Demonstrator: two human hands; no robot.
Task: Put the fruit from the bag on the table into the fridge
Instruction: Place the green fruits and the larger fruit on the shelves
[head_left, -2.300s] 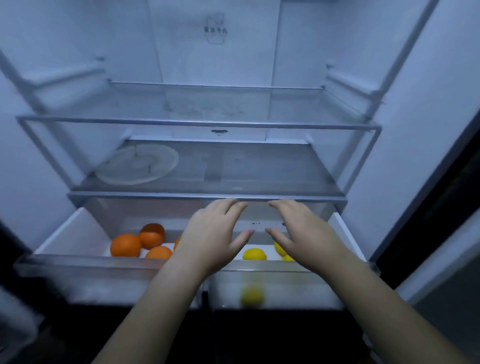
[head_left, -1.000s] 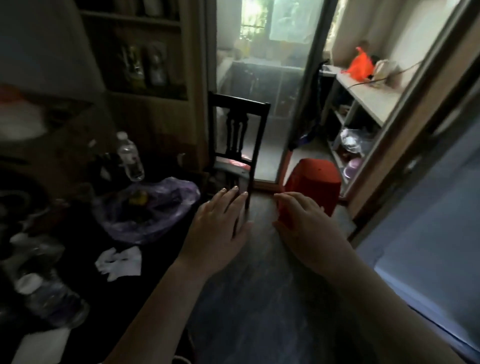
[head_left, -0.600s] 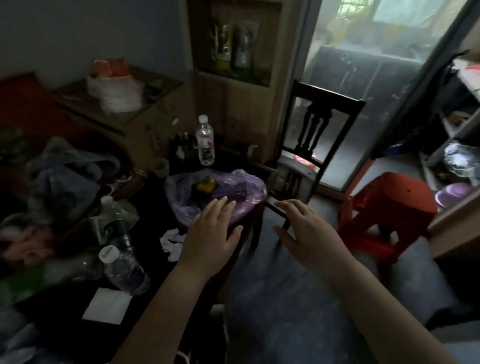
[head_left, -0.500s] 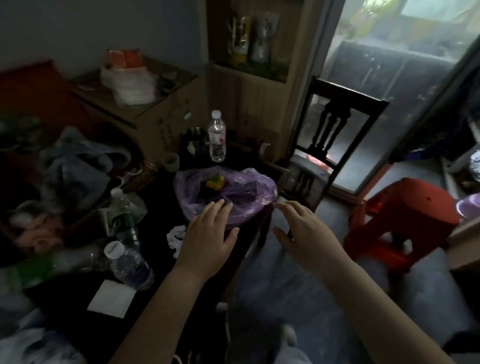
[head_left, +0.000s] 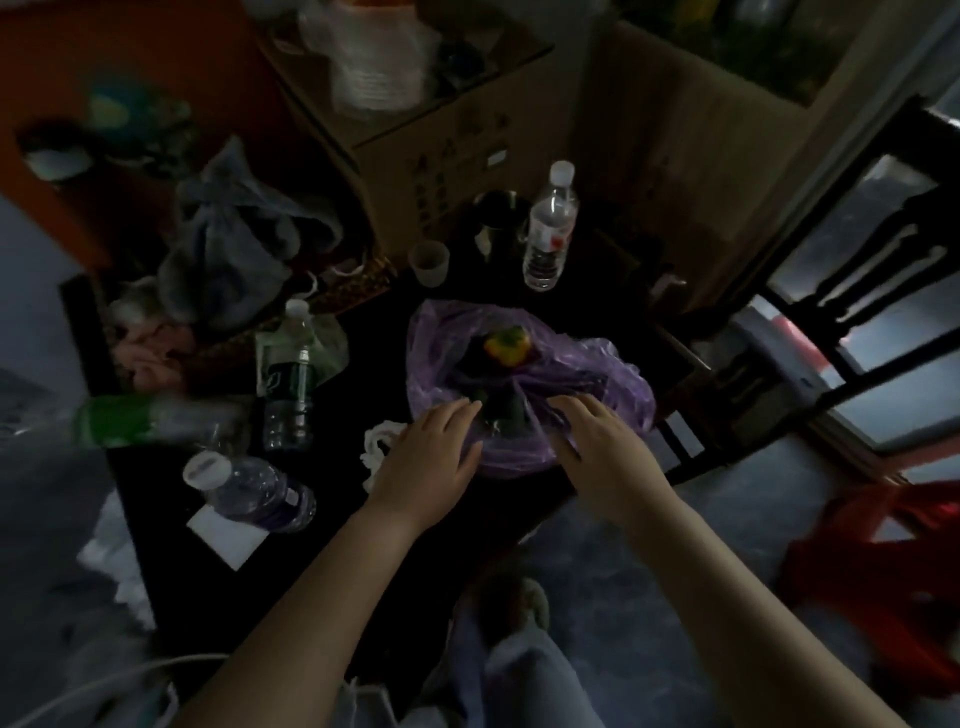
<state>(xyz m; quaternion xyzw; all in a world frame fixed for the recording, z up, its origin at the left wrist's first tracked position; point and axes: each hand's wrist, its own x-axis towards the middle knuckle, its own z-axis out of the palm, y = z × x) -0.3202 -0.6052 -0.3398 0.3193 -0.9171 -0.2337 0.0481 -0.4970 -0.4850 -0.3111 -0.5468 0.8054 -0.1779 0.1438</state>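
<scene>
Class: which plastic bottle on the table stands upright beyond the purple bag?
The clear white-capped bottle with the red-marked label; the other bottles are left of the purple bag.

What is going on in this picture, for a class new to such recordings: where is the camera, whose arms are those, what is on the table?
There is no machine: a person wears one wide-angle camera on the head, so you look forward and down along their bare arms. The left hand and right hand are both open, reaching to a crumpled purple plastic bag on the dark table. Inside shows a round yellow-green fruit; darker things beside it are too dim to name. Behind the bag stand a clear plastic water bottle and a small pale cup. Nothing is held yet.
</scene>
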